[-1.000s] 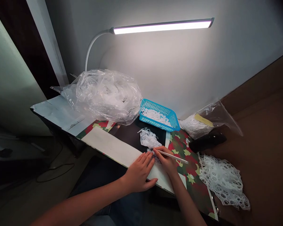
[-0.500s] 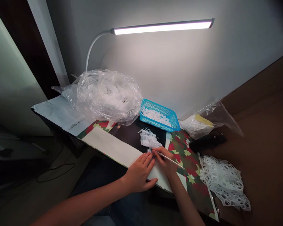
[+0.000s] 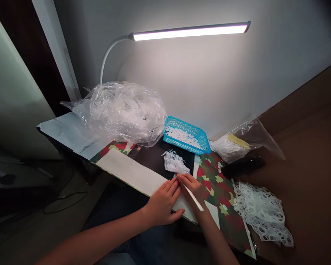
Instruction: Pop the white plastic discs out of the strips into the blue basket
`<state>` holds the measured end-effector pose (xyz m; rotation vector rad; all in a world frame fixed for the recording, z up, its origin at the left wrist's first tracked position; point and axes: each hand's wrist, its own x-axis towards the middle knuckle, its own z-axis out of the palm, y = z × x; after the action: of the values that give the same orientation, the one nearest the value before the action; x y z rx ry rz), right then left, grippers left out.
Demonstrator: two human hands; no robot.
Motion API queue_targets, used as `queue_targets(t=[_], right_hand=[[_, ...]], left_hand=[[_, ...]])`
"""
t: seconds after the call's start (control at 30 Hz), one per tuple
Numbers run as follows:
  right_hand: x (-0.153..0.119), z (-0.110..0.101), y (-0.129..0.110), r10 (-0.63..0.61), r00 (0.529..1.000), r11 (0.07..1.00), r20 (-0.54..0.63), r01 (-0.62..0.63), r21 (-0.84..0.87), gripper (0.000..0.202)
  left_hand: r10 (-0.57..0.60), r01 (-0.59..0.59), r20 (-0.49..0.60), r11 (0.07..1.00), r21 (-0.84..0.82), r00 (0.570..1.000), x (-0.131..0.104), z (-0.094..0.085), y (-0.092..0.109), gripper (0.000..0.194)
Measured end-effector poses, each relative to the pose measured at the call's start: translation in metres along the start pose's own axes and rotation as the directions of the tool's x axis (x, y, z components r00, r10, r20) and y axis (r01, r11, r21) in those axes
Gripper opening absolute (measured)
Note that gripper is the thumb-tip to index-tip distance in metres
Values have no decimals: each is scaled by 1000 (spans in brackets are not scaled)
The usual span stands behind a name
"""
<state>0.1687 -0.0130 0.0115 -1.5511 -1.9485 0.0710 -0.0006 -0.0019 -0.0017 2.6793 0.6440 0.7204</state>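
Note:
My left hand [image 3: 163, 203] lies flat on the pale board [image 3: 135, 170] near the table's front edge, its fingertips at the near end of a bunch of small translucent pieces [image 3: 175, 162]. Close beside it, my right hand [image 3: 191, 189] is closed around a thin white stick [image 3: 195, 200]. The stick's far end points back toward my right wrist. What its tip touches is hidden between my fingers. The translucent pieces rest on a dark sheet [image 3: 150, 158].
Behind is a blue basket [image 3: 205, 143] with small white pieces. A large clear bag [image 3: 127, 114] stands left under a lamp [image 3: 193, 32]. To the right are another bag [image 3: 231, 147], a black object [image 3: 242, 166] and a perforated white heap [image 3: 262, 213].
The white stick has swung, its free end now lower and closer to my right wrist. My right hand has turned slightly with it. My left hand has stayed in place.

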Motion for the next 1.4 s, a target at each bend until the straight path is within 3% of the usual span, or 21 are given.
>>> queue_targets(t=[0.17, 0.33, 0.93, 1.4], right_hand=[[-4, 0, 7, 54, 993, 992, -108, -66, -109, 28], [1, -1, 4, 85, 982, 990, -166, -102, -95, 23], [6, -3, -1, 46, 998, 980, -47, -36, 195, 11], [1, -11, -5, 45, 999, 957, -1, -43, 287, 8]], left_hand=[[0, 0, -3, 1000, 11, 1000, 0, 1, -1, 65], [5, -5, -5, 1000, 22, 1000, -1, 1, 0, 65], [18, -15, -31, 997, 77, 999, -2, 4, -1, 61], [26, -22, -52, 997, 77, 998, -1, 4, 1, 60]])
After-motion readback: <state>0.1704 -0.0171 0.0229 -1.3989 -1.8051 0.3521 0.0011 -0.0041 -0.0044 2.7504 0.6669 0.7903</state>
